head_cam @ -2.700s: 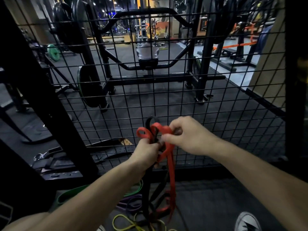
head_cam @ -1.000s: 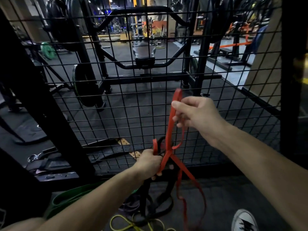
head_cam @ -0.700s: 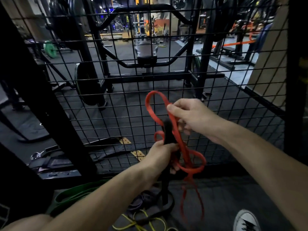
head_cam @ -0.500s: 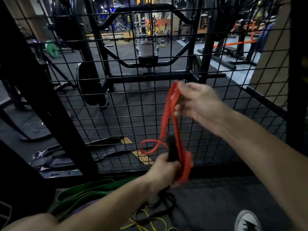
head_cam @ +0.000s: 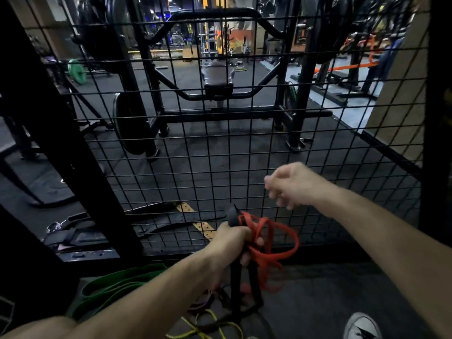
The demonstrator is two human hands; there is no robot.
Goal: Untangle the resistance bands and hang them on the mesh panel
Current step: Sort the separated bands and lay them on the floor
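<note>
The dark rubber floor (head_cam: 330,302) carries a green band (head_cam: 115,287) lying in folds at about 7 o'clock. A yellow band (head_cam: 208,326) curls at 6 o'clock beside a purple band (head_cam: 203,302), under the lower end of a black band (head_cam: 247,309). A grey shoe (head_cam: 362,326) stands at 5 o'clock, well apart from the green band.

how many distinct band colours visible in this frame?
5. Red band and black band in the left hand; green band, purple band and yellow band on the floor. The pile may hide more.
</note>
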